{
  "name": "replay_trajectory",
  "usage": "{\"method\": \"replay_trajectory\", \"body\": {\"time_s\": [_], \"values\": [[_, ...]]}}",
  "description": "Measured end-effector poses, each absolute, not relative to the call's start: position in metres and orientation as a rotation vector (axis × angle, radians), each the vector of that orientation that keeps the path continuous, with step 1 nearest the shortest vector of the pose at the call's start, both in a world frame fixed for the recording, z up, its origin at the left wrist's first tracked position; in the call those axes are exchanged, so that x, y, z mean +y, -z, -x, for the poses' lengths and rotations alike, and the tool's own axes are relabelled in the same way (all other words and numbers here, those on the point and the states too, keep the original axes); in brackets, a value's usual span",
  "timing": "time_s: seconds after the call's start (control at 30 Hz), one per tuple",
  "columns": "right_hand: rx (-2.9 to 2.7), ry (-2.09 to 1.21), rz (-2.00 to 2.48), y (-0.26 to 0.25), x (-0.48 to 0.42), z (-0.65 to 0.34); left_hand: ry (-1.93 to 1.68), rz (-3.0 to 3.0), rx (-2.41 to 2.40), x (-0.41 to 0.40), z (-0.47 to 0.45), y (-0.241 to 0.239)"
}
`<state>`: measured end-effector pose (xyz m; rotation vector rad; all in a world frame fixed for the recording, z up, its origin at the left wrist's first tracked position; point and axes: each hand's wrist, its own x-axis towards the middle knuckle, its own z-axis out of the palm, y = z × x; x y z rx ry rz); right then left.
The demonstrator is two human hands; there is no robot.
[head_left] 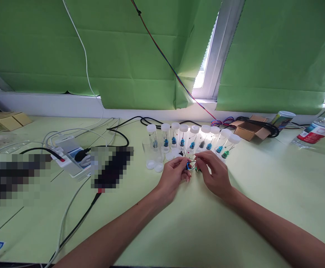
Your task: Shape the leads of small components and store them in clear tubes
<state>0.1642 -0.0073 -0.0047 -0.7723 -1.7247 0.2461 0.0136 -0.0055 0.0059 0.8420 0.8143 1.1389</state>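
Note:
My left hand [175, 172] is closed in a pinch on a small blue part with thin wire leads [189, 165]. Close by on the right, my right hand [215, 174] has its thumb and fingers pressed together at the ends of those thin leads; exactly what it grips is too small to make out. A tiny green piece shows below its fingertips. Just beyond both hands stands a row of clear tubes with white caps [194, 129], several holding a blue, dark or green part with wires. Clear open tubes [148, 150] stand at the row's left end.
A white power strip [70, 154] with plugs and cables lies to the left. An open cardboard box [251, 130] with black cable, a can [282, 120] and a plastic bottle [315, 130] stand at the right. Green sheets [140, 56] cover the window behind.

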Motion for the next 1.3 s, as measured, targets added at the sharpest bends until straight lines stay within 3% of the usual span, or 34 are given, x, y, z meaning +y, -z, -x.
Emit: {"method": "replay_trajectory", "body": {"time_s": [1.3], "values": [[-1.700, -0.255, 0.749, 0.0060, -0.0031, -0.1655, -1.045, -0.764, 0.762, -0.0057, -0.0117, -0.0091]]}}
